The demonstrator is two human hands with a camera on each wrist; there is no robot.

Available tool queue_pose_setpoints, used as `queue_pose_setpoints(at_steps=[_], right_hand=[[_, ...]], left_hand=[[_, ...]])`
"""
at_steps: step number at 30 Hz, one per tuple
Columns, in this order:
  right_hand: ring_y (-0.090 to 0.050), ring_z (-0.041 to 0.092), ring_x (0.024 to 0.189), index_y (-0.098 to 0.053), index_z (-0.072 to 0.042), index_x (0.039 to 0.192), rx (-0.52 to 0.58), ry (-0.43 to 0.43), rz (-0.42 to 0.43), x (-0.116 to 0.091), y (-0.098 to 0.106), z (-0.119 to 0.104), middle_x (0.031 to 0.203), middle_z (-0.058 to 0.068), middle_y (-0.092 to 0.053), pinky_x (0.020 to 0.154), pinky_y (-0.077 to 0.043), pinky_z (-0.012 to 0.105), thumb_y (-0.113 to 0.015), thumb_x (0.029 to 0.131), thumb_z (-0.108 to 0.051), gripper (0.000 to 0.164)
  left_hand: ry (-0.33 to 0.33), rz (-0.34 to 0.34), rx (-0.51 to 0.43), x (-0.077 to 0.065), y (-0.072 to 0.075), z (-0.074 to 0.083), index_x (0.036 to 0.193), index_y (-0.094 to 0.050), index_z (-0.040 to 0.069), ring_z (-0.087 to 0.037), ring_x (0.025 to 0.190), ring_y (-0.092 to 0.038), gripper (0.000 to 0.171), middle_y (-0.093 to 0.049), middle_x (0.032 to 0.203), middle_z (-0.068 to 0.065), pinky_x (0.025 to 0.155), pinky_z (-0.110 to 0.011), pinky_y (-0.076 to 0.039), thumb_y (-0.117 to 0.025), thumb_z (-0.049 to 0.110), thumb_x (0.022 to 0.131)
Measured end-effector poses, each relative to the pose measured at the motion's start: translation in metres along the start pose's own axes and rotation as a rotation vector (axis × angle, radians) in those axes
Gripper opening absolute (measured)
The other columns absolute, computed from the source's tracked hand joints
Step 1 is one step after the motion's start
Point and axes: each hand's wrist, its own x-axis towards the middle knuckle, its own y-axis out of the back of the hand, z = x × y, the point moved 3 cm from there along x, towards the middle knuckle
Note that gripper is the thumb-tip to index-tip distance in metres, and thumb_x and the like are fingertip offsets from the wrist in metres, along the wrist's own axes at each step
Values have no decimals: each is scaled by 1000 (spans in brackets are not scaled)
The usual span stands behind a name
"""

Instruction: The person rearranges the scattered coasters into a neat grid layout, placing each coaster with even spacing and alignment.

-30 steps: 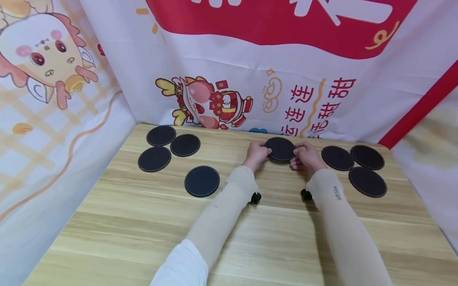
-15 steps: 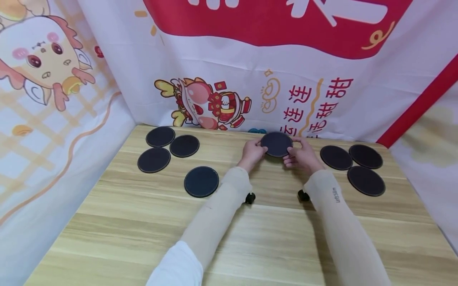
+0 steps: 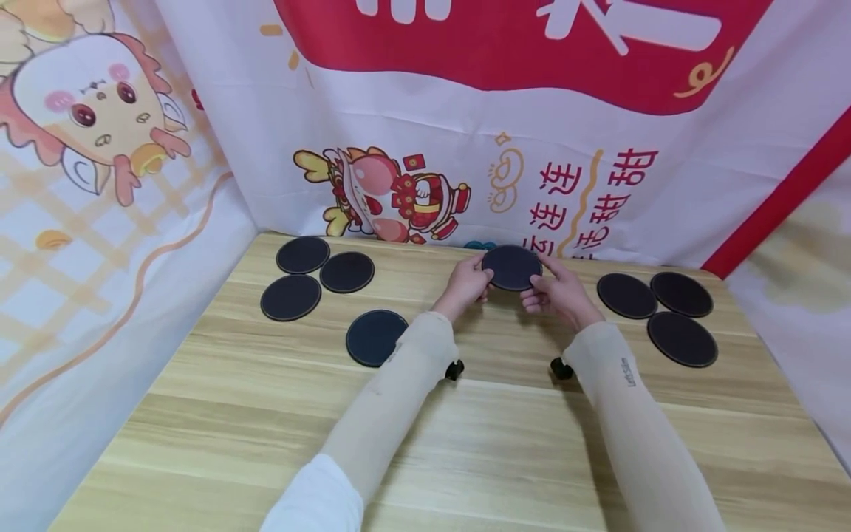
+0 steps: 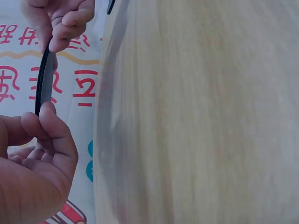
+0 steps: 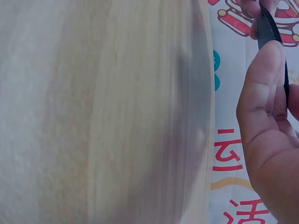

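Note:
Both of my hands hold one round black coaster (image 3: 512, 267) near the back edge of the table. Thumb and fingertips of my left hand (image 3: 467, 284) pinch its left rim. My right hand (image 3: 564, 294) pinches the opposite rim, its lower fingers curled beneath. Seen edge-on in the left wrist view, the coaster (image 4: 45, 84) is thin, with a dark edge and a greyish face, and is off the tabletop. In the right wrist view only part of the coaster (image 5: 266, 33) shows past the thumb. A darker blue-black coaster (image 3: 374, 337) lies flat, partly behind my left sleeve.
Three black coasters (image 3: 291, 298) form a cluster at the back left of the wooden table (image 3: 492, 451). Another three coasters (image 3: 682, 338) lie together at the back right. A printed white and red cloth (image 3: 412, 111) hangs right behind the table.
The held coaster has risen a little from the table and shifted slightly left with both hands. My left forearm now overlaps the edge of the blue-black coaster.

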Motion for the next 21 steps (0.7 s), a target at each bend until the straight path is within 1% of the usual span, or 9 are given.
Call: queue_pose_setpoints(at_steps=[4, 8, 11, 15, 19, 21], right_hand=[[-67, 19, 64, -13, -24, 164, 13, 13, -21, -6, -4, -2, 82, 17, -71, 64, -60, 34, -46, 107, -5, 68], [-67, 18, 64, -15, -25, 164, -2, 26, -30, -10, -8, -3, 82, 17, -70, 64, -59, 33, -46, 107, -4, 68], [-67, 18, 64, -18, -25, 164, -18, 36, -36, -13, -11, -3, 83, 19, -70, 63, -59, 32, -47, 107, -4, 67], [-67, 19, 63, -21, -25, 163, -40, 48, -43, -15, -16, -3, 86, 24, -70, 62, -59, 33, -47, 107, -4, 66], [-66, 18, 63, -21, -23, 163, -52, 63, -52, -18, -21, -3, 93, 32, -67, 62, -59, 33, -46, 107, -3, 65], [-66, 18, 62, -22, -23, 163, -54, 70, -58, -20, -23, -4, 93, 34, -66, 61, -59, 33, -46, 107, -2, 65]], left_hand=[[-18, -50, 27, -2, 6, 1, 153, -45, 11, -11, 44, -42, 53, -69, 92, -29, 46, -25, -45, -56, 6, 102], [-34, -103, 54, -5, 15, 2, 154, -45, 13, -10, 42, -39, 54, -71, 92, -27, 46, -26, -44, -57, 8, 102], [-53, -138, 61, -8, 21, 2, 155, -43, 14, -10, 43, -39, 54, -71, 90, -24, 48, -26, -44, -57, 9, 102], [-66, -165, 66, -12, 28, 2, 155, -42, 15, -11, 42, -41, 56, -71, 84, -21, 46, -26, -43, -58, 9, 102], [-70, -178, 64, -16, 32, 3, 157, -40, 16, -11, 42, -41, 57, -70, 85, -25, 45, -26, -41, -58, 10, 103], [-68, -182, 61, -18, 34, 3, 157, -40, 17, -11, 42, -41, 57, -70, 87, -26, 45, -26, -41, -58, 10, 103]])
